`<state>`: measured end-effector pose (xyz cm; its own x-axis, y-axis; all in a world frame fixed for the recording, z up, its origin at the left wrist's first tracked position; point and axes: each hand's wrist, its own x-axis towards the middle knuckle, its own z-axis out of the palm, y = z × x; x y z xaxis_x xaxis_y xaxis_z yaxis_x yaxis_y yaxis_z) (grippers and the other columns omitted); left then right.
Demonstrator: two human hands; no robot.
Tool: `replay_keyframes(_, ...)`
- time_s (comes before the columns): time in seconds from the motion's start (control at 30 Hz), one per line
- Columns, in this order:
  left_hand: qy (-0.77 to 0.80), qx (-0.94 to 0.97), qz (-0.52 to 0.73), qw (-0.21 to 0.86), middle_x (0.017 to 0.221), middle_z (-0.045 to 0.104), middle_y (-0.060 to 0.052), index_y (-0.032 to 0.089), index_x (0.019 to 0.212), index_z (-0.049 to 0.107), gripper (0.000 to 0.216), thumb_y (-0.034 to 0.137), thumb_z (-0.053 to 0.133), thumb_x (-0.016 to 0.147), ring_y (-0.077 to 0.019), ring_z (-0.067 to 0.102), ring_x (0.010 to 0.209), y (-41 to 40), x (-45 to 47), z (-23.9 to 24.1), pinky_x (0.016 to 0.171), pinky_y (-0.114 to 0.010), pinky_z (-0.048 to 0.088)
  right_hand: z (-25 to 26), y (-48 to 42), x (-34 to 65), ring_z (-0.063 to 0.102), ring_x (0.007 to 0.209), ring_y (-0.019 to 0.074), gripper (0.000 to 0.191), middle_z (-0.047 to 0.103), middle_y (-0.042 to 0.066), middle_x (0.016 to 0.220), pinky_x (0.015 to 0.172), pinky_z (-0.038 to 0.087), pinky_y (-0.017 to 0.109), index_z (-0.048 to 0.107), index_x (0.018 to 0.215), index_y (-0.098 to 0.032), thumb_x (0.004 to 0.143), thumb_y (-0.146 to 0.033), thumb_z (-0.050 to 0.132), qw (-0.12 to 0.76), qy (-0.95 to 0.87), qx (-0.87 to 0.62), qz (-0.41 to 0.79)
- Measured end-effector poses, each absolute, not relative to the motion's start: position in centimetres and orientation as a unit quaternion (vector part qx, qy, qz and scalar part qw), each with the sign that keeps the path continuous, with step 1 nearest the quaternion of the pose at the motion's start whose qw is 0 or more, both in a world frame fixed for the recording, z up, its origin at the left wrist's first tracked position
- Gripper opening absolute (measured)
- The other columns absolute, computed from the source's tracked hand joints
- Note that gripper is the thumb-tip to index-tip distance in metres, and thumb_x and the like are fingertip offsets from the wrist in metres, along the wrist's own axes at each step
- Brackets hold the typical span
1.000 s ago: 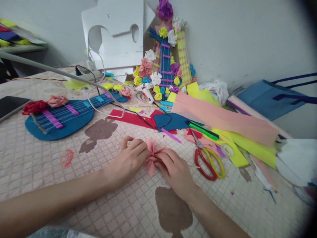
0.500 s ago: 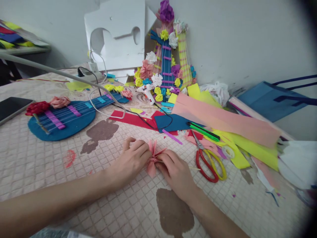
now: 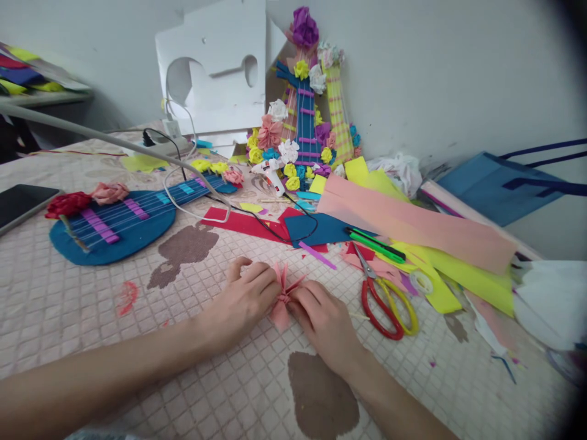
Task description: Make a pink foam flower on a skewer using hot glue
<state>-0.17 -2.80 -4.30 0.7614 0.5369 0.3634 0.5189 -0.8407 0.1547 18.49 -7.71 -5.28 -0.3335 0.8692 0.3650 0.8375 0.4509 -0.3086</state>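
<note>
Between my hands is a pink crepe paper flower [image 3: 280, 311], its pointed petals fanned out from a gathered middle. My left hand [image 3: 250, 293] pinches its left side. My right hand [image 3: 323, 318] is closed on the right side of the same flower, close to its middle. A thin pale stick [image 3: 360, 316] pokes out past my right hand; how it meets the flower is hidden. Right of that hand lie scissors [image 3: 384, 299] with one red and one yellow handle.
A blue paper guitar [image 3: 137, 235] with paper roses lies at left, near a phone [image 3: 27, 201]. Behind are a glue gun [image 3: 270, 174] with its cord, a green cutter [image 3: 376, 244], pink crepe paper [image 3: 413, 223] and a flower-decorated guitar [image 3: 307, 122] against the wall.
The view has shifted very slightly. Both hands keep their hold on the pink flower, with hardly any movement of the fingers.
</note>
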Motion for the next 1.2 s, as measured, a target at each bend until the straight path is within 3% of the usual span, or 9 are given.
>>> replay_keyframes(0.3,0.294,0.925,0.233,0.055,0.084,0.057,-0.001,0.016,0.080,0.055,0.017,0.018,0.046,0.093,-0.0189,0.049,0.089,-2.87,-0.02,-4.35,0.092,-0.044,0.025,-5.06,-7.67,18.51,0.057,0.076,0.0163,0.020,0.061,0.005,0.084,0.066,0.049,0.028,0.061,0.084,-0.018,0.094,-0.020,0.043,0.238,-0.823,-0.514,0.031)
replay_keyframes(0.6,0.267,0.942,0.205,0.011,0.083,0.056,-0.003,0.015,0.076,0.053,0.024,0.010,0.037,0.093,-0.0201,0.046,0.088,-2.93,0.01,-4.96,0.092,-0.047,0.023,-5.07,-7.51,18.46,0.057,0.078,0.0181,0.021,0.060,0.006,0.083,0.064,0.048,0.029,0.061,0.085,-0.016,0.093,-0.016,0.042,0.221,-0.835,-0.503,0.029)
replay_keyframes(1.0,0.296,0.925,0.228,0.069,0.082,0.056,-0.001,0.016,0.078,0.056,0.020,0.018,0.044,0.094,-0.0181,0.048,0.088,-3.00,0.06,-4.35,0.092,-0.044,0.024,-4.92,-7.72,18.68,0.055,0.082,0.0181,0.017,0.059,0.006,0.087,0.071,0.049,0.031,0.060,0.087,-0.017,0.093,-0.018,0.044,0.235,-0.820,-0.515,0.086)
replay_keyframes(1.2,0.280,0.934,0.216,0.056,0.083,0.056,-0.002,0.016,0.075,0.054,0.023,0.014,0.041,0.094,-0.0188,0.046,0.088,-3.05,0.07,-4.52,0.093,-0.044,0.023,-5.19,-7.87,18.75,0.055,0.084,0.0185,0.014,0.059,0.006,0.090,0.073,0.048,0.032,0.058,0.088,-0.018,0.092,-0.018,0.045,0.236,-0.810,-0.527,0.097)
